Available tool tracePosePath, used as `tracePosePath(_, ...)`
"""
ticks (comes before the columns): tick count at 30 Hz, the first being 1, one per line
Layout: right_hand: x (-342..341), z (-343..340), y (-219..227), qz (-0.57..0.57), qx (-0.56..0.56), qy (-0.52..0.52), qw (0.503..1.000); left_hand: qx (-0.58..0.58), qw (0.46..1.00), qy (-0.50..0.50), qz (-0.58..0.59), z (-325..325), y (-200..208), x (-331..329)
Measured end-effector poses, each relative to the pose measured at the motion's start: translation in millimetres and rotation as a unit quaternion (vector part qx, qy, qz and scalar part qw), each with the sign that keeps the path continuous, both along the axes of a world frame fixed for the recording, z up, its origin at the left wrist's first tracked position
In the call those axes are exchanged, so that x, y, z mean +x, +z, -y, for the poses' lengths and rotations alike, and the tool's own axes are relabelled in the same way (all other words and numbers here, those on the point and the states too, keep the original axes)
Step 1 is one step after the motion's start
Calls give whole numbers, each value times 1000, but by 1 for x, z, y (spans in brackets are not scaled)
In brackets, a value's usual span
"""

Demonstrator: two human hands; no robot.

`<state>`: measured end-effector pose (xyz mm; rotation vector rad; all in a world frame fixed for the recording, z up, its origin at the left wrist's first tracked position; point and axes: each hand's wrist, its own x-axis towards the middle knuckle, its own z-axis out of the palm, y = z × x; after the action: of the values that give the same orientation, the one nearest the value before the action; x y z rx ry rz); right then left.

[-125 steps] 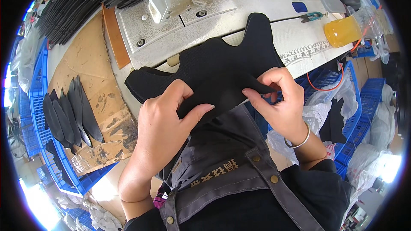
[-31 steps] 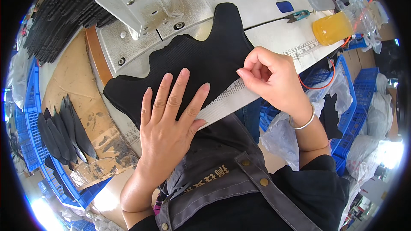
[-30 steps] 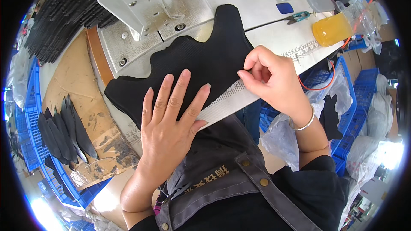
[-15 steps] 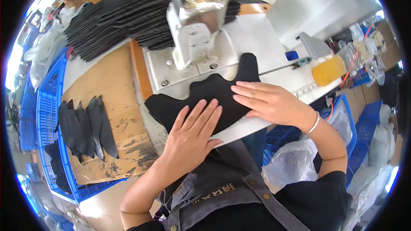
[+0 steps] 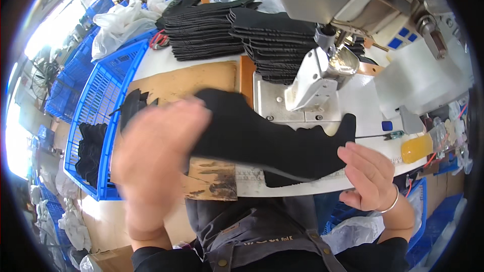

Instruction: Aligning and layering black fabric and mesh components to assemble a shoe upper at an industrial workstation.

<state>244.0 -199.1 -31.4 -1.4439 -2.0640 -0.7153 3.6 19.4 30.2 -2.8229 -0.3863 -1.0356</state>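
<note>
My left hand point(image 5: 156, 158), smeared by motion, grips the left end of a black fabric piece point(image 5: 247, 136). That end is raised over the cardboard, while the wavy right part spans the sewing machine's front. Below its lower edge shows another black layer point(image 5: 282, 179); whether it is a separate piece I cannot tell. At the right end, my right hand point(image 5: 370, 174) has its fingers stretched out, the tips at the fabric's edge. The sewing machine point(image 5: 315, 83) stands just beyond the fabric. Dark narrow pieces point(image 5: 133, 103) lie partly hidden behind my left hand.
Stacks of black cut pieces point(image 5: 204, 27) stand behind the cardboard sheet point(image 5: 201, 76). At the left is a blue basket point(image 5: 108, 128) with black pieces inside. Red-handled scissors point(image 5: 159, 40) lie near the stacks. A yellow-filled container point(image 5: 417, 148) and a screwdriver point(image 5: 393, 135) are at the right.
My left hand has moved left from lying flat on the fabric and now lifts its left end. My right hand has slid to the right edge. The view has shifted left.
</note>
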Motion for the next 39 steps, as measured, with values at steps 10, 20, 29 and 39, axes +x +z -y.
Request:
tracePosePath(10, -12, 6, -55, -93, -100, -29, 990, 121, 983, 15, 137, -150, 25, 144)
tracePosePath(20, -11, 0, -63, -158, -118, -16, 980, -14, 970, -230, 75, -107, -3, 151)
tracePosePath(29, -33, -53, -41, -122, -167, 93, 974, -336, 927, 169, -16, -104, -82, -68)
tracePosePath(39, -135, -215, -68, -13, -138, 218, 966, -302, 907, 291, 42, -53, -136, -126)
